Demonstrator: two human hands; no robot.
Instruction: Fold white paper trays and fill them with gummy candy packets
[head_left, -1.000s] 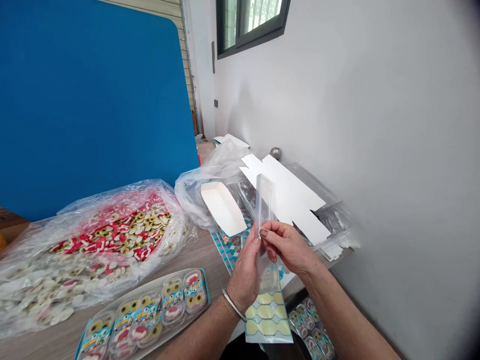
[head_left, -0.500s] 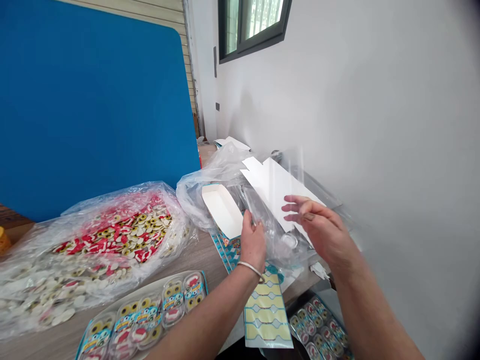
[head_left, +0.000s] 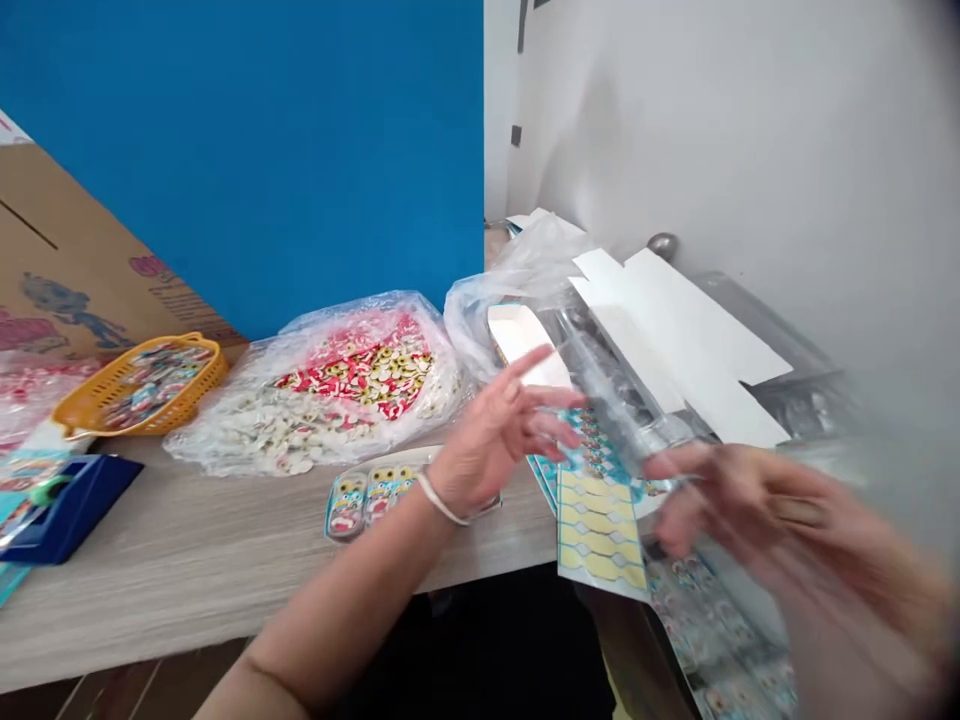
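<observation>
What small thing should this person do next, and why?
Perhaps use the left hand to ease the yellow label sheet back: its near end seems to stick out past the table edge, and that hand is close by, fingers spread.

Through the clear bag (head_left: 337, 435) I see red, white and yellowish sweets (head_left: 375, 378). Behind that bag the board (head_left: 300, 150) is solid blue; left of it, the basket (head_left: 196, 392) is yellow-orange. Right of it: plain white card (head_left: 694, 320), and a label sheet (head_left: 600, 523) banded pale yellow with blue outlines. Beneath the bag, grey-brown grain streaks the table (head_left: 202, 560).
</observation>
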